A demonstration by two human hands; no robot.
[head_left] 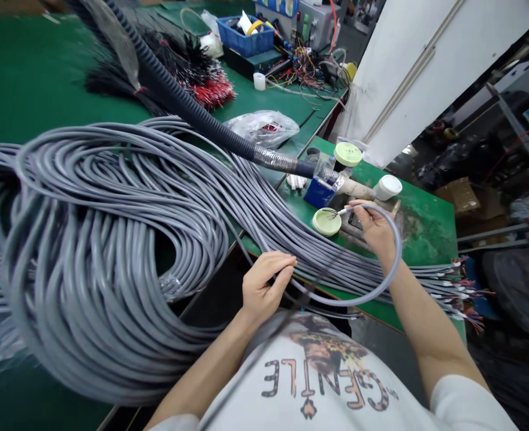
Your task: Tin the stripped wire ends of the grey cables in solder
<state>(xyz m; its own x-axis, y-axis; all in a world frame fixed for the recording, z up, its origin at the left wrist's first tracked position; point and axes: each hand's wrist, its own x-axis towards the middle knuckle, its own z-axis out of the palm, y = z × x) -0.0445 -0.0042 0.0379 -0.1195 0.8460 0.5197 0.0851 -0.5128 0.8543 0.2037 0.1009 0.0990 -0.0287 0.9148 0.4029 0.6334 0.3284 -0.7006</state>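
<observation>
My right hand [374, 226] pinches a grey cable [396, 251] close to its stripped end. Thin dark wires [331, 214] fan out from that end, over a small pale-green dish [326, 222]. From my right hand the cable bows down in a wide loop and runs back toward my left hand [268, 284]. My left hand is beside the long grey cable bundle [286, 221], its thumb apart from loosely bent fingers, and no held thing shows in it. Where the looped cable passes near that hand is partly hidden.
A large coil of grey cables [88, 257] fills the left. A black corrugated hose [192, 114] crosses above to a blue box [319, 193]. White tub [387, 187] and green-lidded jar [347, 154] stand behind. Stripped cable ends [464, 293] lie at right. Further back is a blue bin [246, 39].
</observation>
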